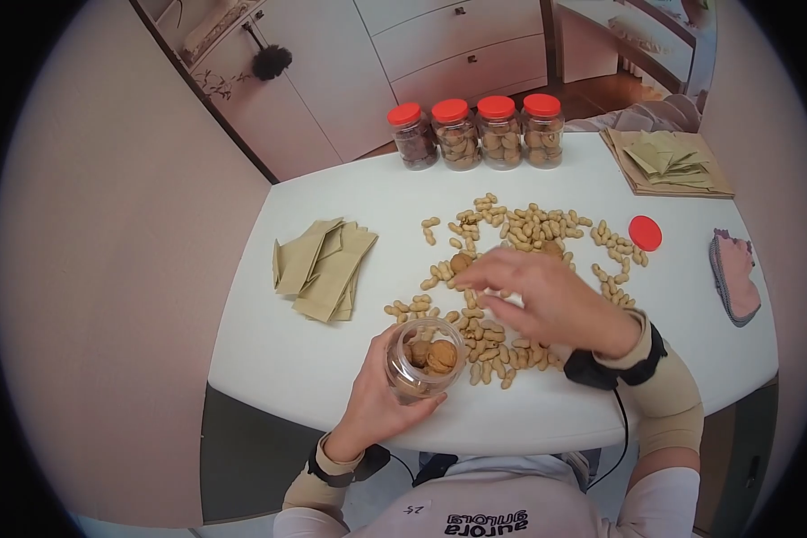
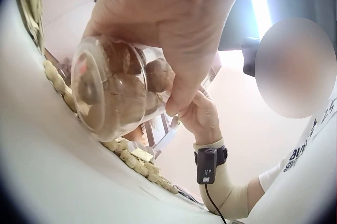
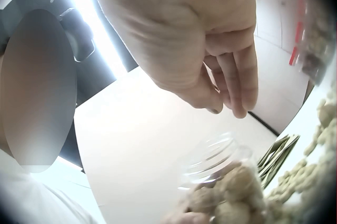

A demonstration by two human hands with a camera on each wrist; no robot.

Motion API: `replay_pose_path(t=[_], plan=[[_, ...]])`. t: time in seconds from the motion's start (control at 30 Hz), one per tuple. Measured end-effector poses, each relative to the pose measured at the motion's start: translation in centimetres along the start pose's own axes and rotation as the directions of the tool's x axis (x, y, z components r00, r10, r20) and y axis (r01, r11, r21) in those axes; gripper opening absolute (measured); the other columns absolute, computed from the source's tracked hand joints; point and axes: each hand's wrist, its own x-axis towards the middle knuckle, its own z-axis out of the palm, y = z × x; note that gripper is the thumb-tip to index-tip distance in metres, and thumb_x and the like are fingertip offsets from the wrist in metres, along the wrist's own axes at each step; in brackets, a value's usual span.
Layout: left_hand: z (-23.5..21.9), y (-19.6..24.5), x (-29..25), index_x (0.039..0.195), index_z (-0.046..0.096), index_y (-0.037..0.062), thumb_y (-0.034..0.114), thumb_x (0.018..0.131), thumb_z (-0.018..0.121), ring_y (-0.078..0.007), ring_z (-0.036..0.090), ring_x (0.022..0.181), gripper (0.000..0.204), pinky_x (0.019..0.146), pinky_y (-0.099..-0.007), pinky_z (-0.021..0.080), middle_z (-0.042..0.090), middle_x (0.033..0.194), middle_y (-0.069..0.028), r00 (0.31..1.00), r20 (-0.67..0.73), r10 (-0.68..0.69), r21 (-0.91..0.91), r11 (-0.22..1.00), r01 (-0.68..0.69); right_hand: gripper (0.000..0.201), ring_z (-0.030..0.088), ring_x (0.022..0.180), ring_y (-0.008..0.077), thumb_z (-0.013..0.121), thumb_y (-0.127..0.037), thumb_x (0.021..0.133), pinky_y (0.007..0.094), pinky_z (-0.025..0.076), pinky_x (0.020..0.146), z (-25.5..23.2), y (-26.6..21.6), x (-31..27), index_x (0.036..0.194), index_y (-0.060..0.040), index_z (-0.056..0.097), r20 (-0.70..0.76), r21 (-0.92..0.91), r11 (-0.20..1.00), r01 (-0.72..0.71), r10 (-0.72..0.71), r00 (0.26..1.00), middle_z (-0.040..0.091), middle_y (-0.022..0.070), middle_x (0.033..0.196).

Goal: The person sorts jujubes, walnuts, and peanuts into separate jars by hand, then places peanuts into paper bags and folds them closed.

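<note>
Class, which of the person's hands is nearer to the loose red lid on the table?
Right. The right hand is above the peanuts, to the left of the red lid and closer to the person. The left hand is farther off, holding the open jar.

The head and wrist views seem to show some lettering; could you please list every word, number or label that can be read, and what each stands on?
"aurora": on the front of the shirt, apparently in two lines.
"25": also on the shirt front, beside that print.
Pale label on the right arm's black wrist camera: too small to read.
No other text can be made out.
</note>
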Motion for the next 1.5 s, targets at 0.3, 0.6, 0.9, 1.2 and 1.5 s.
replay_pose_path(t=[0.3, 0.6, 0.9, 1.2, 1.5], plan=[[-0.1, 0.1, -0.1, 0.138, 0.030, -0.0029, 0.017, 0.067, 0.085, -0.0264, 0.051, 0.123, 0.092, 0.103, -0.0353, 0.044, 0.047, 0.131, -0.0186, 0.999, -0.006, -0.042, 0.051, 0.998, 0.042, 0.029, 0.062, 0.095, 0.0280, 0.062, -0.008, 0.084, 0.0399, 0.049, 0.084, 1.3, 7.2, 3.4, 0.112, -0.0065, 0.066, 0.190, -0.288, 0.951, -0.110, 0.170, 0.967, 0.062, 0.0123, 0.102], [-0.2, -0.4, -0.3, 0.138, 0.030, -0.0033, 0.019, 0.067, 0.085, -0.0263, 0.051, 0.123, 0.092, 0.102, -0.0345, 0.044, 0.049, 0.129, -0.0186, 0.999, -0.036, -0.024, 0.015, 1.000, 0.025, 0.016, 0.062, 0.092, 0.0330, 0.063, -0.007, 0.081, 0.0408, 0.051, 0.078, 4.8, 8.2, 5.5, 0.097, -0.0035, 0.065, 0.272, -0.489, 0.867, -0.093, 0.253, 0.928, 0.058, 0.0164, 0.098], [-0.3, -1.2, -0.2, 0.138, 0.031, -0.0035, 0.023, 0.066, 0.086, -0.0274, 0.053, 0.120, 0.094, 0.101, -0.0351, 0.043, 0.050, 0.128, -0.0185, 0.999, -0.039, -0.033, 0.002, 0.999, 0.033, 0.024, 0.062, 0.080, 0.0195, 0.064, -0.006, 0.077, 0.0313, 0.052, 0.070, 0.4, 1.8, 4.5, 0.100, -0.0026, 0.059, 0.115, -0.062, 0.985, -0.160, 0.166, 0.979, 0.053, 0.0071, 0.093], [-0.3, -0.7, -0.2, 0.138, 0.027, -0.0045, 0.017, 0.067, 0.084, -0.0285, 0.052, 0.122, 0.094, 0.101, -0.0366, 0.044, 0.048, 0.130, -0.0210, 0.998, -0.014, -0.064, -0.060, 0.996, 0.063, 0.025, 0.066, 0.078, 0.0232, 0.061, -0.013, 0.086, 0.0333, 0.054, 0.071, -0.8, -1.6, 3.5, 0.108, -0.0012, 0.061, 0.048, 0.162, 0.986, -0.043, 0.036, 0.998, 0.058, 0.0136, 0.104], [-0.3, -0.6, -0.1, 0.138, 0.028, -0.0051, 0.018, 0.067, 0.084, -0.0298, 0.051, 0.123, 0.093, 0.103, -0.0371, 0.042, 0.048, 0.131, -0.0222, 0.998, -0.022, -0.062, -0.044, 0.997, 0.061, 0.029, 0.063, 0.095, 0.0331, 0.059, -0.008, 0.080, 0.0420, 0.051, 0.083, -3.5, 7.9, -0.4, 0.108, -0.0055, 0.064, 0.040, -0.594, 0.714, -0.370, 0.486, 0.873, 0.062, 0.0162, 0.103]])
